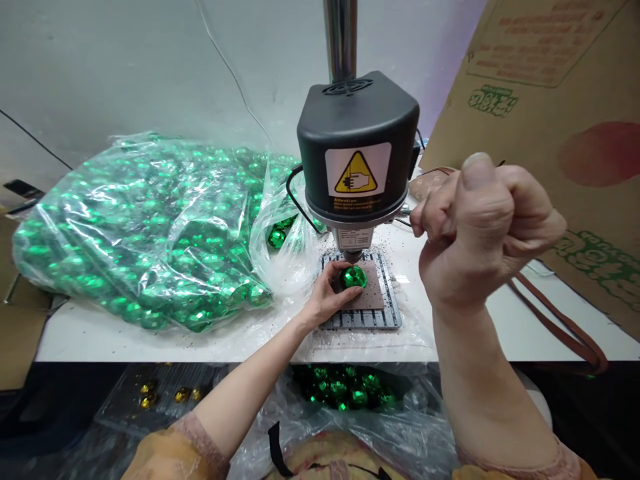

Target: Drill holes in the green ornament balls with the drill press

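In the head view, the left hand reaches in over the white tabletop and pinches a green ball between the thumb on the near side and the fingers on the far side. The ball sits on a brownish pad, right under the chuck of a drill; I can't tell whether the bit touches it. The pad lies on a slotted base, with dark specks scattered around. The right hand is raised beside the drill, fingers curled into a fist and thumb folded over; from here I can't tell whether it is wrapped around anything. The drill's black housing carries a yellow warning sticker, and behind it rises a shiny post. To the left, a big clear bag, bulging with more green balls, takes up much of the tabletop. Below the front edge, green balls lie heaped among loose plastic by the person's lap, and a few gold balls lie further left. On the right a large carton leans at a slant, green and red print on it, with a brown strap trailing over the edge near the right forearm.
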Demonstrator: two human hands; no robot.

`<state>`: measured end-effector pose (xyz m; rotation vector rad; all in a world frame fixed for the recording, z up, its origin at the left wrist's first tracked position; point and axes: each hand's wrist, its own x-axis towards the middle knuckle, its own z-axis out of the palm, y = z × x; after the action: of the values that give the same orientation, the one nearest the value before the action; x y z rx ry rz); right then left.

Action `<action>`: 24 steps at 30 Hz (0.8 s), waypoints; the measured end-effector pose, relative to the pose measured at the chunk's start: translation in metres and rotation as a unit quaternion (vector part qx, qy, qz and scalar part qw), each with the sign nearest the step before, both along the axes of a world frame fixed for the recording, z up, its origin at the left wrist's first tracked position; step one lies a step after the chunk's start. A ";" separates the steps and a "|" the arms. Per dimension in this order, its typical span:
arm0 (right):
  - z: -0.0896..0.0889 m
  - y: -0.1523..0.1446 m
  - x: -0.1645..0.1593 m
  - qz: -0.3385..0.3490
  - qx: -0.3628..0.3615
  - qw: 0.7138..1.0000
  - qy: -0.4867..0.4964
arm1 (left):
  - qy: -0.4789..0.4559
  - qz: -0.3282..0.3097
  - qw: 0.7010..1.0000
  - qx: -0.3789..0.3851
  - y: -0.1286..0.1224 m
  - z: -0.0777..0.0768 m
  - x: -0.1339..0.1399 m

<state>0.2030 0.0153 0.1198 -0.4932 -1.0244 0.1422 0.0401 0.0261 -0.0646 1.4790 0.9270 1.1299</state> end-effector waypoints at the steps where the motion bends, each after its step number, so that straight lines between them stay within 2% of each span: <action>1: -0.001 0.000 0.000 -0.002 0.001 1.000 0.000 | -0.001 -0.004 1.000 -0.001 0.000 0.000 0.000; 11: -0.016 0.000 -0.005 -0.044 0.082 0.995 -0.027 | -0.032 -0.010 0.999 0.001 0.000 -0.003 0.001; 24: -0.030 -0.002 -0.005 -0.044 0.109 0.993 -0.016 | -0.031 -0.019 0.999 -0.004 0.000 -0.005 0.000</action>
<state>0.1975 0.0136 0.0898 -0.3426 -1.0333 -0.0562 0.0400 0.0265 -0.0698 1.4410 0.8563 1.1366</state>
